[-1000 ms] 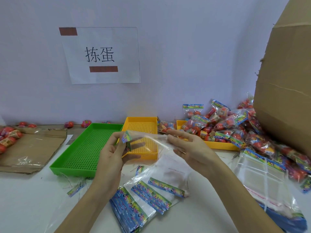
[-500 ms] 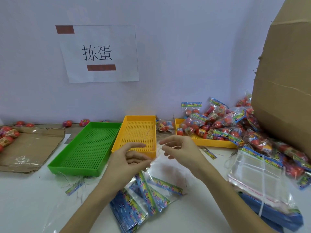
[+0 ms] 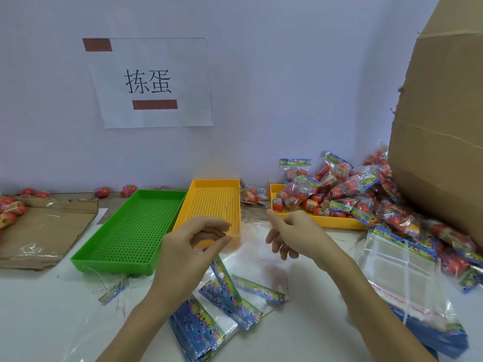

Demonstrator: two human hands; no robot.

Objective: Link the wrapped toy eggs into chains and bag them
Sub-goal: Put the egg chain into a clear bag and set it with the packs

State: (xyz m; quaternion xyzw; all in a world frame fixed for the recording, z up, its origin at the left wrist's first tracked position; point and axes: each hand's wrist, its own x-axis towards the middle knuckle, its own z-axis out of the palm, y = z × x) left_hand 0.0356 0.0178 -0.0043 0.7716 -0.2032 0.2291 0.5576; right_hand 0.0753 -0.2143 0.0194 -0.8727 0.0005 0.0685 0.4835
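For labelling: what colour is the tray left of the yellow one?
Green, seen in the head view.

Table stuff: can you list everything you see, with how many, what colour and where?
green tray: one, green, left of middle
yellow trays: two, yellow; one beside the green one, one under the pile at right
bagged eggs: many, red in clear bags, heaped at right
loose eggs: several, red, along the wall and far left
empty bags: a stack, clear with blue tops, near edge
cardboard box: one, brown, right
paper sign: one, white, wall
left hand: pinching a clear bag
right hand: loosely curled, empty
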